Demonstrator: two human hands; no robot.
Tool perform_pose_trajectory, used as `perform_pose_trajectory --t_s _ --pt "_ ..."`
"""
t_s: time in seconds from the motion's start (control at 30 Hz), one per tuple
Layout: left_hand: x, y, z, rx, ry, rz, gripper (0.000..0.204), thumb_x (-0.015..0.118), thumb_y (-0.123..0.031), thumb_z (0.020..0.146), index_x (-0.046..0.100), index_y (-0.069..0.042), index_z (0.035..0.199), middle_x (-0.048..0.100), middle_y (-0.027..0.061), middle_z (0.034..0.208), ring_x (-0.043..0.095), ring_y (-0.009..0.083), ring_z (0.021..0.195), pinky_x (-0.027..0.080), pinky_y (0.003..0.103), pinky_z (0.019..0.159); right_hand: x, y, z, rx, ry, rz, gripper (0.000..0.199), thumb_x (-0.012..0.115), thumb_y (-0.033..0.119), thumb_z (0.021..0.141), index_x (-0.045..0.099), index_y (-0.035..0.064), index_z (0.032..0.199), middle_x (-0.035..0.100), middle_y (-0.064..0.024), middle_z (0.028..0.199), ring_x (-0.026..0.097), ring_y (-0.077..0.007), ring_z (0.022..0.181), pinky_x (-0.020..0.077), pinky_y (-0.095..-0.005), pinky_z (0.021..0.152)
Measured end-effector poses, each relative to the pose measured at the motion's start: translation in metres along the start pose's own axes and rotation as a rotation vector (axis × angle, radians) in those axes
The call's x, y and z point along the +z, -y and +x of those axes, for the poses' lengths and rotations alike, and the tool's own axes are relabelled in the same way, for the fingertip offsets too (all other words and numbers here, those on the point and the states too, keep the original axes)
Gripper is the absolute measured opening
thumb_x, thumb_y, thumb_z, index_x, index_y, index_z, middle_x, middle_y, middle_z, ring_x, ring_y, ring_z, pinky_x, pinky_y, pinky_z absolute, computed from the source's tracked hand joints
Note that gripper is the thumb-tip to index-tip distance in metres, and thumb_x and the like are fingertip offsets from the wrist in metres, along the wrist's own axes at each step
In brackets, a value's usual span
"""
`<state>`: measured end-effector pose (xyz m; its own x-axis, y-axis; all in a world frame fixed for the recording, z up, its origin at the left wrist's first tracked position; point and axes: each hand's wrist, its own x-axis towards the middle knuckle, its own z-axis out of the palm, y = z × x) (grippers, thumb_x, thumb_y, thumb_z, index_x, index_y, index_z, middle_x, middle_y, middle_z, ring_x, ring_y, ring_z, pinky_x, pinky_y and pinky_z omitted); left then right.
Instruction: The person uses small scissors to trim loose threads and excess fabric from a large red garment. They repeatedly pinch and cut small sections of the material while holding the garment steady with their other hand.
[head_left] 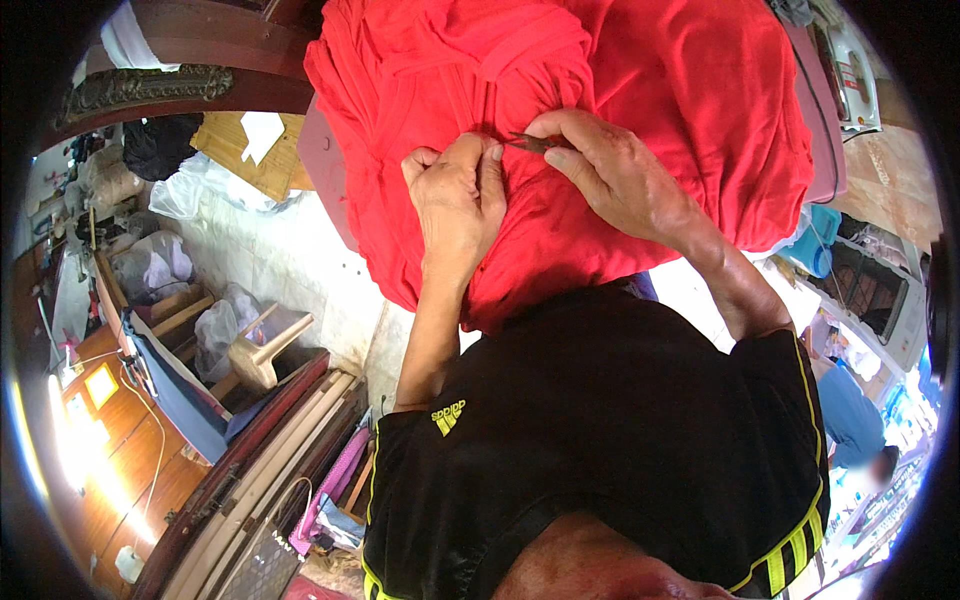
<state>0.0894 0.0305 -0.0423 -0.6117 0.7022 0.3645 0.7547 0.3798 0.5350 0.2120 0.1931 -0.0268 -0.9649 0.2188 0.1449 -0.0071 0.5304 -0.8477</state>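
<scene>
A big heap of red cloth (690, 120) lies spread and folded in front of me. With thumb and fingers my left hand (455, 205) pinches a gathered fold of it near the middle. My right hand (625, 175) comes in from the right, closed around small dark snips (530, 143). Their pointed tips reach left, almost to the left fingertips, just over the cloth. Whether the blades touch the fabric or a thread I cannot tell.
Under the cloth shows a mauve surface edge (325, 165). To the left are a wooden stool (262, 362), a wooden board (250, 150), plastic bags and long stacked panels (240, 480). On the right stand a teal container (815, 243) and another person in blue (848, 412).
</scene>
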Motion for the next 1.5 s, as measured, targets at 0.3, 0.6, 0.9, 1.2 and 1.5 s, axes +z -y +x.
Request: perform_pose_trajectory --t_s 0.3,0.6,0.9,1.2,1.5 --pt "-0.001 0.006 -0.003 0.038 -0.012 -0.039 0.003 0.064 -0.008 0.092 0.062 -0.009 0.092 0.067 0.0093 0.077 0.055 0.0301 0.064 0.039 0.037 0.076 0.007 0.008 0.003 -0.067 0.049 -0.343 0.02 0.064 0.013 0.094 0.059 0.0036 0.111 0.06 -0.0075 0.106 0.069 -0.0282 0.085 0.0562 -0.0385 0.064" --pt "0.0 0.007 -0.002 0.096 -0.034 -0.075 0.007 0.065 -0.005 0.091 0.061 -0.01 0.093 0.068 0.0094 0.079 0.058 0.0304 0.065 0.038 0.037 0.076 0.011 0.006 0.009 -0.141 0.032 -0.381 0.019 0.065 0.015 0.092 0.059 0.0037 0.107 0.059 -0.0068 0.102 0.068 -0.0282 0.075 0.0554 -0.0394 0.06" --pt "-0.056 0.019 -0.039 -0.325 -0.264 -0.883 0.008 0.049 -0.007 0.105 0.054 -0.001 0.102 0.061 0.0086 0.086 0.059 0.014 0.068 0.05 0.027 0.065 -0.002 0.001 0.002 -0.226 0.031 -0.223 0.03 0.072 0.006 0.085 0.063 0.0045 0.113 0.064 -0.0075 0.116 0.072 -0.0232 0.086 0.0588 -0.0335 0.065" --pt "-0.123 0.011 -0.049 -0.285 -0.041 -0.052 0.044 0.071 -0.003 0.085 0.063 -0.005 0.129 0.068 0.0105 0.121 0.063 0.0175 0.084 0.049 0.031 0.072 0.005 -0.012 0.003 -0.302 -0.039 -0.223 0.037 0.069 -0.006 0.074 0.066 0.0066 0.109 0.067 -0.0069 0.11 0.07 -0.0255 0.081 0.0591 -0.0329 0.061" --pt "-0.052 0.016 0.035 0.218 0.383 -0.022 0.036 0.074 -0.003 0.076 0.063 -0.005 0.111 0.068 0.0131 0.105 0.068 0.0333 0.09 0.055 0.041 0.078 -0.008 -0.005 0.024 -0.326 -0.001 -0.38 0.034 0.071 -0.004 0.073 0.066 0.0089 0.105 0.064 -0.0055 0.097 0.068 -0.0264 0.076 0.0561 -0.0367 0.06"
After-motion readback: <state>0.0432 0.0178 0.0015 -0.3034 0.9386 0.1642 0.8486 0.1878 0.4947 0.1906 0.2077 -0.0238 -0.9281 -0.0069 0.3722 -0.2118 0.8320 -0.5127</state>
